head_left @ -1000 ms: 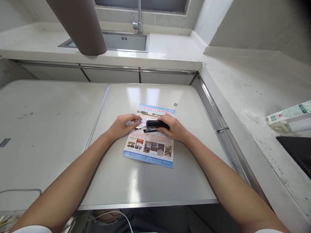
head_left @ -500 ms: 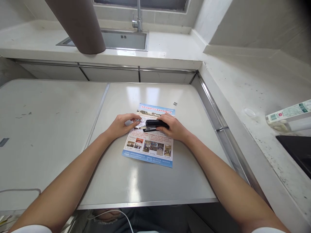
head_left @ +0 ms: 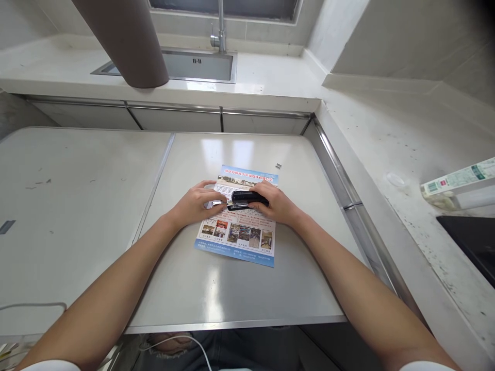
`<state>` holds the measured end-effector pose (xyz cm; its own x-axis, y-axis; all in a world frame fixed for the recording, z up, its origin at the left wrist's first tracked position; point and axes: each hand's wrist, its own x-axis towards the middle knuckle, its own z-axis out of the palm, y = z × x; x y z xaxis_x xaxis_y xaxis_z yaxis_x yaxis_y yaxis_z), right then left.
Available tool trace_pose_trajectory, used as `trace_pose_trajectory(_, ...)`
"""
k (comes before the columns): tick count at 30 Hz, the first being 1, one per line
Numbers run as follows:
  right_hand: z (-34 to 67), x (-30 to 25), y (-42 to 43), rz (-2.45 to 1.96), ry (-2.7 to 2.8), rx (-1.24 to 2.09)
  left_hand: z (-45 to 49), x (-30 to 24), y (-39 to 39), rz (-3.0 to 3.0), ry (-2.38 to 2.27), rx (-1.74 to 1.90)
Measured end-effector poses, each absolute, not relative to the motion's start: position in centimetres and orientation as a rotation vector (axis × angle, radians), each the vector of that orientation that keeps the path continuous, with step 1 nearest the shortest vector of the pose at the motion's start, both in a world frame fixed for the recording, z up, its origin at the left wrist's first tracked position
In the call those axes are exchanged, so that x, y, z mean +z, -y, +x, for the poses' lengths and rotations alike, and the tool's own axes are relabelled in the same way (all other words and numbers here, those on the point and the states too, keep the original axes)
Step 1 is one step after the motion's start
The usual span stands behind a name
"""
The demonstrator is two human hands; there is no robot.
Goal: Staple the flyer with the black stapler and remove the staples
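Note:
A black stapler lies on a blue-edged printed flyer on the grey table. My right hand is wrapped round the stapler's right end and holds it down. My left hand rests on the flyer at the stapler's left tip, with its fingertips pinched on the thin metal part that sticks out there. What exactly the fingers pinch is too small to name. A small strip of staples lies on the table beyond the flyer's far right corner.
A second table adjoins on the left. A counter with a sink and tap runs along the back, with a brown pipe in front of it. On the right counter lie a carton and a black hob.
My left hand has slid slightly right and closed its fingers on the stapler's metal tip. My right hand and the stapler stay in place.

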<state>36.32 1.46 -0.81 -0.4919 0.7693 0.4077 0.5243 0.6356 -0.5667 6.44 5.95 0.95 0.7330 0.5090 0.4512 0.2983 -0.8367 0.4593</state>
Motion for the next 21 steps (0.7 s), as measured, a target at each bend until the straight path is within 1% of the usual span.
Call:
trace_pose_trajectory(12, 36.42, -0.85, -1.49, -1.001, 2.219, 0.502, 6.68, 1.02, -5.86, 2.571, -0.565, 0.86)
trace_pose_trajectory(21, 36.42, -0.93, -1.5, -1.009, 2.218, 0.496, 6.53, 0.75, -6.07, 2.579, -0.603, 0.772)
